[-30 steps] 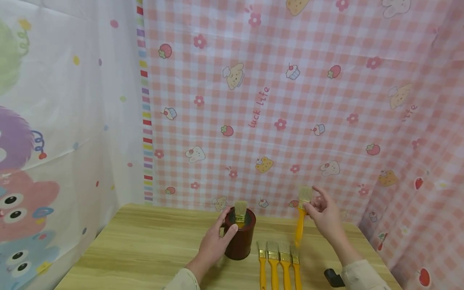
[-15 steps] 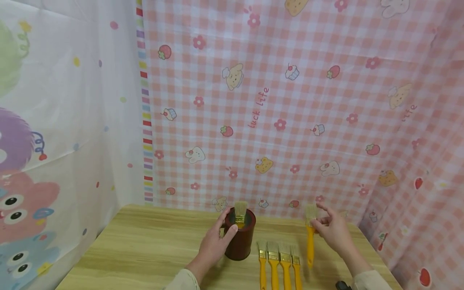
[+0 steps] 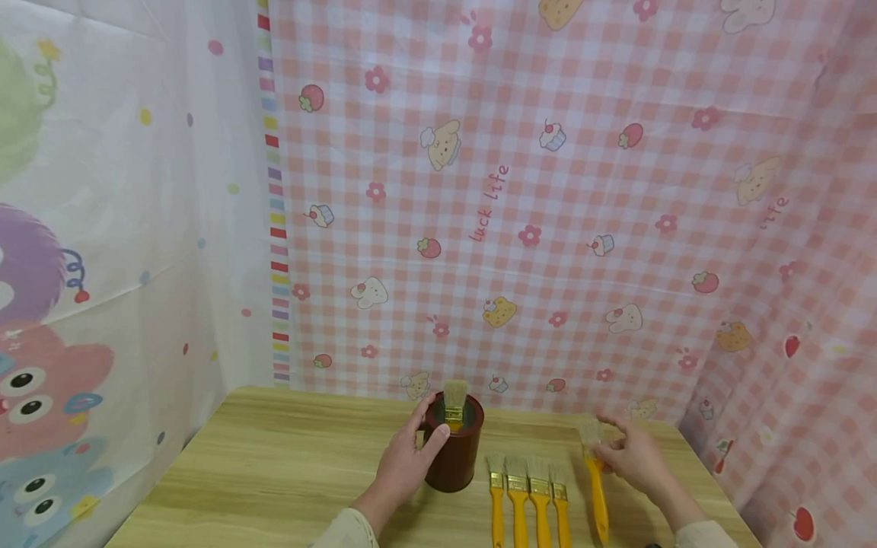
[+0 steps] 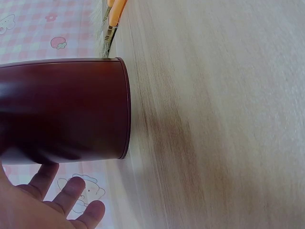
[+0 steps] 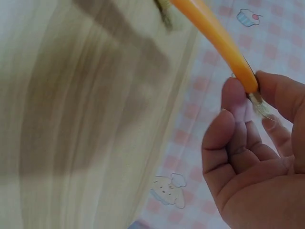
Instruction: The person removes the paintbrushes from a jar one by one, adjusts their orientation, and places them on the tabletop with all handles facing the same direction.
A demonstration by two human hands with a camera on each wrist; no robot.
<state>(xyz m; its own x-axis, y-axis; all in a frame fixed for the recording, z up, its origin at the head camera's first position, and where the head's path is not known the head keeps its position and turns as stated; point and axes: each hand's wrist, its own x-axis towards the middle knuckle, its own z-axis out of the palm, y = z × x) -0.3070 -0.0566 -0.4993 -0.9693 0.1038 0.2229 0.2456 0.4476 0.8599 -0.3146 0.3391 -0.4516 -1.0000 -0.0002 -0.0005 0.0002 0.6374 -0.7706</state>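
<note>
My left hand [image 3: 409, 458] holds a dark red-brown cylindrical pot [image 3: 457, 463], thumb at the rim and fingers round the left side. In the left wrist view, fingertips [image 4: 71, 187] show at the side of the pot, whose base stands on the table. A paintbrush [image 3: 455, 397] stands bristles-up inside it. My right hand [image 3: 633, 457] pinches another paintbrush [image 3: 597, 495] near its metal ferrule, bristles away from me. Its yellow handle slants down toward the table's front. In the right wrist view, thumb and fingers meet at the end of the yellow handle [image 5: 217, 36], and the bristles are partly hidden.
Several yellow-handled paintbrushes [image 3: 519, 510] lie side by side on the wooden table [image 3: 288, 472], between the pot and my right hand. A pink checked cloth [image 3: 521, 274] hangs behind the table's back edge. A small black object [image 3: 653, 545] just shows at the bottom edge.
My right hand has lowered the paintbrush toward the table, moving it slightly right and nearer to me. The handle now tilts the other way. The left hand and the pot stay put.
</note>
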